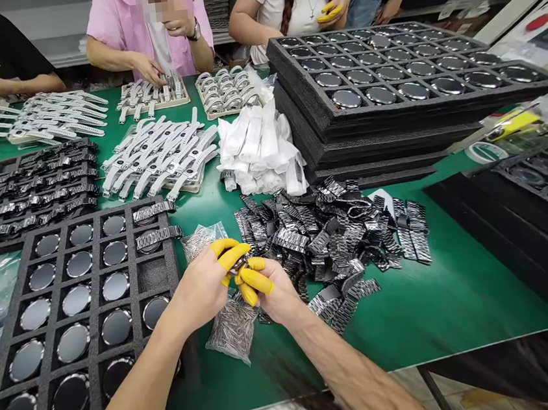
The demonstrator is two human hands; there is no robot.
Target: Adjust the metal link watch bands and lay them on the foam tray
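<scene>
My left hand [203,281] and my right hand [276,289] meet over the green table, yellow cots on their fingertips. Between them they pinch a watch case [238,265], dark and shiny, mostly covered by the fingers. Below and behind the hands lie clear bags of small metal pins [232,327]. Just right of them spreads a pile of black metal watch bands [306,234]. At left is a black foam tray [130,262] of round watch cases. Two of its watches [150,211] carry black bands, and one slot beside them shows bare foam.
Stacked foam trays [304,117] of watch cases stand at back right, more trays [494,208] at far right. White-banded watches [156,155] and white wrapped packets [260,144] lie behind. Black-banded watches [32,191] fill a back-left tray. Several people work across the table [413,314].
</scene>
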